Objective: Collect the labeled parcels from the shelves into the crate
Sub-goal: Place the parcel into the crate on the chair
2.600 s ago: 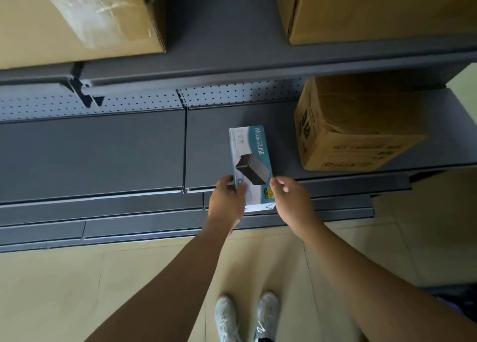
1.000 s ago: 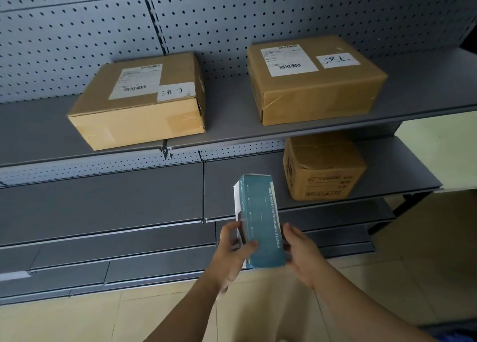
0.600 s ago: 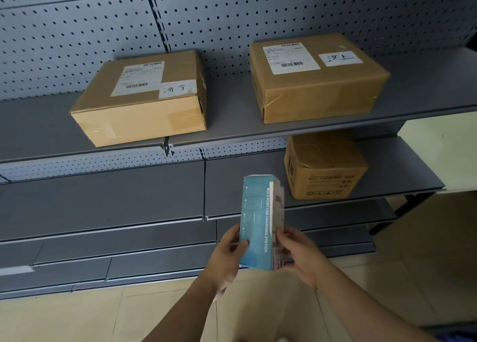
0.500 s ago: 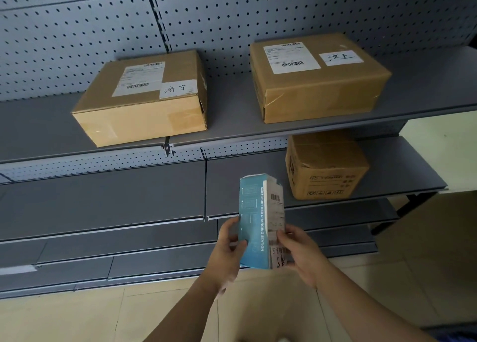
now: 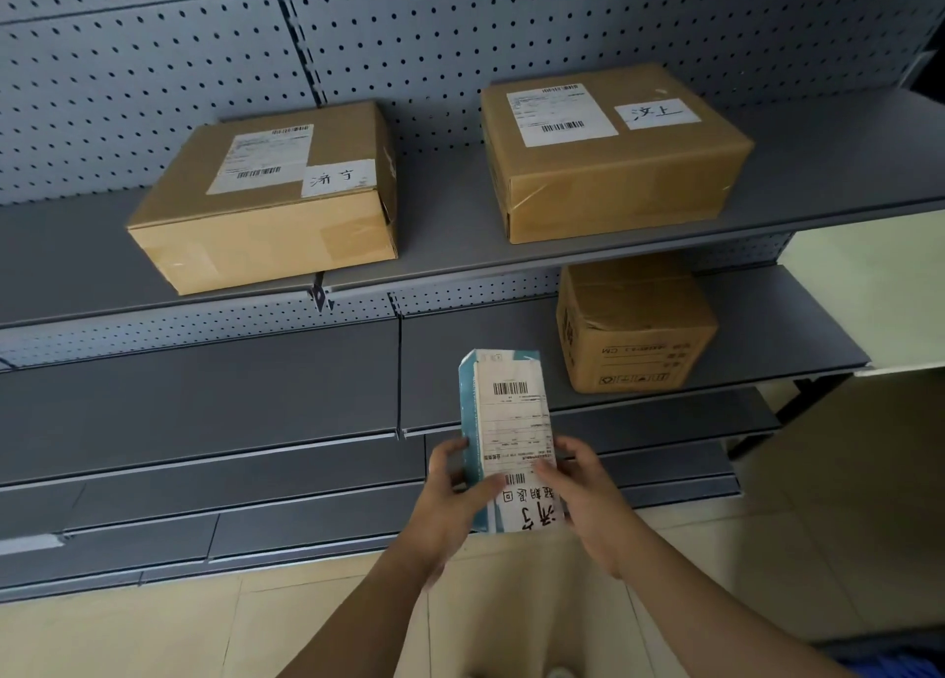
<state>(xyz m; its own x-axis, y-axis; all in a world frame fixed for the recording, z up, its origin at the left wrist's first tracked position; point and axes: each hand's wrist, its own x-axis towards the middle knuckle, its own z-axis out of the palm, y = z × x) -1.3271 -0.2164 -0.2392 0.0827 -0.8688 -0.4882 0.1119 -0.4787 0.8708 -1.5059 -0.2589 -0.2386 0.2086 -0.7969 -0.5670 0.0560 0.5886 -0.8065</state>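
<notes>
A slim teal box (image 5: pixel 506 422) stands upright in front of the shelves, its white shipping label with barcodes and handwriting facing me. My left hand (image 5: pixel 450 503) grips its lower left edge and my right hand (image 5: pixel 588 498) grips its lower right edge. On the upper shelf lie two labeled cardboard parcels, one at the left (image 5: pixel 271 197) and one at the right (image 5: pixel 608 151). No crate is in view.
A smaller brown carton (image 5: pixel 634 330) sits on the middle shelf (image 5: pixel 204 396) at the right. Grey pegboard (image 5: pixel 460 28) backs the shelving. Lower shelves step out toward me above a pale tiled floor (image 5: pixel 153 641).
Both hands lifted the teal box off the middle shelf and turned it, bringing its labeled side round to face me. My view rose to take in the upper shelf.
</notes>
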